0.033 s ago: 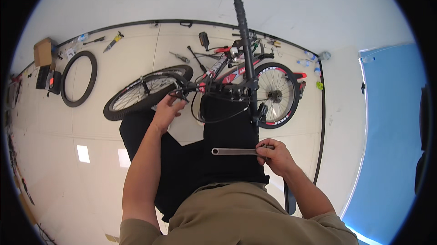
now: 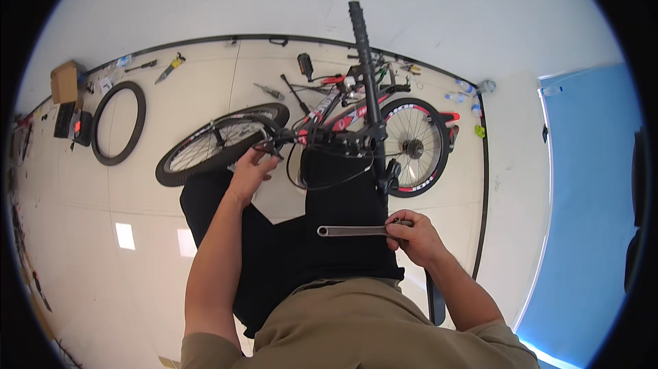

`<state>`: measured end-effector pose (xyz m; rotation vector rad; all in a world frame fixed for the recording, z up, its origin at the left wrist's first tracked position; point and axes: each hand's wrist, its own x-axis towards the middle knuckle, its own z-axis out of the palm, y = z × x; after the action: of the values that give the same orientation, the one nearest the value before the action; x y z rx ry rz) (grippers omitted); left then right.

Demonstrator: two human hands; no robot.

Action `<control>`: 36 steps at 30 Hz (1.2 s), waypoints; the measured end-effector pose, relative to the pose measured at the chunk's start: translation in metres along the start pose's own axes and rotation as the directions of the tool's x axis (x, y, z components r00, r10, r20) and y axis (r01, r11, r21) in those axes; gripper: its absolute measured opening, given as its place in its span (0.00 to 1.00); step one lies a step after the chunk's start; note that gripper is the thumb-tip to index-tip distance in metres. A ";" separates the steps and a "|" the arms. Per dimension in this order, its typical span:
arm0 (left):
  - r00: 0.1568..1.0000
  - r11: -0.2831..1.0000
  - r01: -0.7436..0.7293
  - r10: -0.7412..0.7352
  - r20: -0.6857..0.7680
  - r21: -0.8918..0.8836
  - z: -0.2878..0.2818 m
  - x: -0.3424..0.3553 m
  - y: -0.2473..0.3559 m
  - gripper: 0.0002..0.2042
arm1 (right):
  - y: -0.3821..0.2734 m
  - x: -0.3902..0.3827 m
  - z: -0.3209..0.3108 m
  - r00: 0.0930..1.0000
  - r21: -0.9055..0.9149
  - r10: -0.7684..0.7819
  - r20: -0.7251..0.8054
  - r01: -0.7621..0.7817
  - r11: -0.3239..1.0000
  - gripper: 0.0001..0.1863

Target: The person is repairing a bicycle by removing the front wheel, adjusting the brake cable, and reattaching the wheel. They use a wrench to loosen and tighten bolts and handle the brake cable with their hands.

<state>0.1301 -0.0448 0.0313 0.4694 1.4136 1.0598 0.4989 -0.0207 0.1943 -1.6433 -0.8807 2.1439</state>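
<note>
Right hand (image 2: 417, 237) pinches wrench (image 2: 353, 230) — left hand (image 2: 249, 176), half-curled, touches bicycle (image 2: 349, 121).

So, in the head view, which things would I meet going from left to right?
Cardboard box, loose tyre, left hand, wrench, right hand, yellow-green item, blue panel.

My left arm (image 2: 218, 252) reaches forward, nearly straight, its left hand (image 2: 250, 176) out ahead with the fingers (image 2: 269, 163) bent — while my right forearm (image 2: 466, 291) slants forward and inward, the right hand (image 2: 418, 237) closed, thumb (image 2: 400, 231) opposite curled fingers.
</note>
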 end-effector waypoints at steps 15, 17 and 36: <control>1.000 0.999 0.013 -0.013 0.016 -0.038 -0.005 0.004 -0.007 0.25 | -0.092 -0.014 0.011 0.637 -0.422 -0.764 -0.099 0.668 0.612 0.05; 0.999 0.999 0.015 -0.014 0.031 -0.030 -0.005 0.006 -0.008 0.26 | -0.091 -0.013 0.008 0.667 -0.418 -0.737 -0.108 0.642 0.642 0.04; 1.000 0.998 0.021 -0.020 0.024 -0.063 -0.010 0.008 -0.012 0.29 | -0.110 0.000 0.033 0.595 -0.760 -0.769 0.234 0.605 0.236 0.11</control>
<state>0.1230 -0.0478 0.0153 0.4198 1.3575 1.0761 0.4532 0.0544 0.2688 -1.2319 -2.2062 0.9082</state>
